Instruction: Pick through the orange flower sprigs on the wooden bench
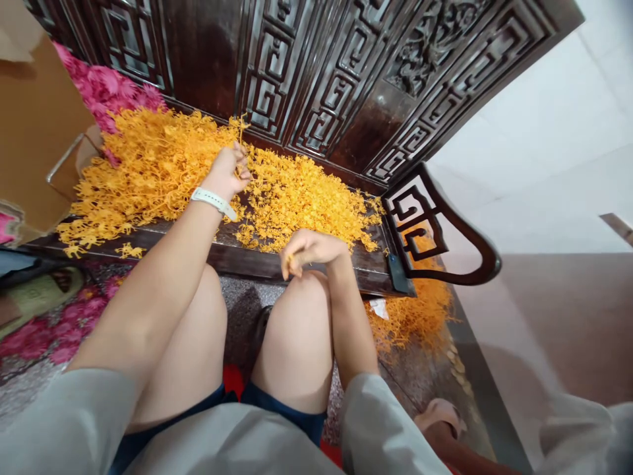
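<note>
While my left hand (230, 168) pinches one sprig (242, 128) from the orange pile (297, 198) on the dark surface (232, 254), my right hand (309, 249) rests on my knee (301, 297), clenched around a small orange piece (291, 258). I'd lift slowly so neighbouring sprigs don't drag along.

Left hand (228, 170) reaches forward on an extended arm, fingers pinched; right hand (309, 249) hovers nearer, curled closed.
</note>
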`<state>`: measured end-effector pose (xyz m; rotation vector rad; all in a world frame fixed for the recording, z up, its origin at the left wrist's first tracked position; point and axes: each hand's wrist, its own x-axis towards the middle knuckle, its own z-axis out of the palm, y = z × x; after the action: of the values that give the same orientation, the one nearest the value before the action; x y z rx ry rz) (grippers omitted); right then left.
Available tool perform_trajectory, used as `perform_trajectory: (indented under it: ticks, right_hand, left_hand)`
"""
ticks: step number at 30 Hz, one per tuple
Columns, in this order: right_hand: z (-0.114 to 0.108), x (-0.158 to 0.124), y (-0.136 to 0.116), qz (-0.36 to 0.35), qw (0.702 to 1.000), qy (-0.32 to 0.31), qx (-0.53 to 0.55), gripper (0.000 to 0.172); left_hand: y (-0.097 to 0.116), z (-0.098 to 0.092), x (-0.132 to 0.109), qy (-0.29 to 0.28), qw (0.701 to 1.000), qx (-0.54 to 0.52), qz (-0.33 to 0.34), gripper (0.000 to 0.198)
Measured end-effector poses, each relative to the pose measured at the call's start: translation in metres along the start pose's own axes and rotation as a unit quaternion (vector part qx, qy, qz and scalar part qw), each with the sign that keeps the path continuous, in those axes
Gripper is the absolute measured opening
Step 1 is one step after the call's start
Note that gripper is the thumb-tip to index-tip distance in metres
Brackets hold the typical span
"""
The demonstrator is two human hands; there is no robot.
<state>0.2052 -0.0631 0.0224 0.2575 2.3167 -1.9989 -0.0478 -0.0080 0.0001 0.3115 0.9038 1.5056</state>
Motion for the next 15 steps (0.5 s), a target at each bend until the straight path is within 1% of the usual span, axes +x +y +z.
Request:
perform_trajectory:
  ticks: [1,2,3,4,5,6,7,8,9,10,11,12,13,15]
  right_hand:
    - [0.0,-0.003,0.001,-0.038,0.999,0.001,0.023,0.045]
    - [-0.003,-0.005,0.003,-0.085,0.993,0.067,0.048,0.049]
    - [-0.007,-0.007,0.009,-0.125,0.973,0.178,0.071,0.054]
    - [-0.012,-0.007,0.015,-0.139,0.939,0.301,0.087,0.06]
    - [-0.018,-0.007,0.023,-0.114,0.903,0.406,0.087,0.065]
    - [-0.024,-0.006,0.031,-0.055,0.873,0.48,0.067,0.072]
    - [-0.028,-0.004,0.037,0.018,0.852,0.522,0.031,0.081]
    - [-0.03,-0.002,0.042,0.082,0.841,0.535,-0.009,0.089]
    - [-0.031,0.001,0.045,0.124,0.84,0.527,-0.044,0.093]
    - [-0.029,0.005,0.045,0.139,0.847,0.509,-0.07,0.091]
    - [-0.026,0.009,0.043,0.128,0.86,0.487,-0.085,0.086]
    - [-0.022,0.012,0.038,0.101,0.872,0.47,-0.093,0.08]
    - [-0.018,0.016,0.033,0.07,0.878,0.463,-0.101,0.074]
    - [-0.011,0.022,0.023,0.022,0.875,0.467,-0.126,0.068]
  left_hand:
    - [0.006,-0.006,0.002,0.0,0.999,-0.037,0.004,0.037]
    - [0.01,-0.011,0.002,-0.015,0.997,-0.069,0.002,0.035]
    - [0.014,-0.014,0.001,-0.039,0.995,-0.094,-0.006,0.033]
    - [0.017,-0.016,0.0,-0.065,0.992,-0.11,-0.017,0.033]
    - [0.018,-0.016,-0.002,-0.087,0.989,-0.117,-0.023,0.036]
    - [0.019,-0.016,-0.004,-0.103,0.987,-0.117,-0.026,0.039]
    - [0.018,-0.014,-0.005,-0.11,0.987,-0.111,-0.024,0.042]
    - [0.016,-0.011,-0.006,-0.112,0.989,-0.097,-0.019,0.045]
    - [0.013,-0.008,-0.008,-0.111,0.991,-0.076,-0.013,0.048]
    - [0.007,-0.004,-0.011,-0.111,0.993,-0.049,-0.008,0.052]
    - [0.0,0.002,-0.014,-0.116,0.993,-0.018,-0.005,0.057]
    - [-0.009,0.008,-0.019,-0.128,0.992,0.015,-0.004,0.064]
    - [-0.02,0.016,-0.025,-0.15,0.987,0.049,-0.002,0.07]
    - [-0.04,0.033,-0.04,-0.226,0.967,0.122,0.001,0.081]
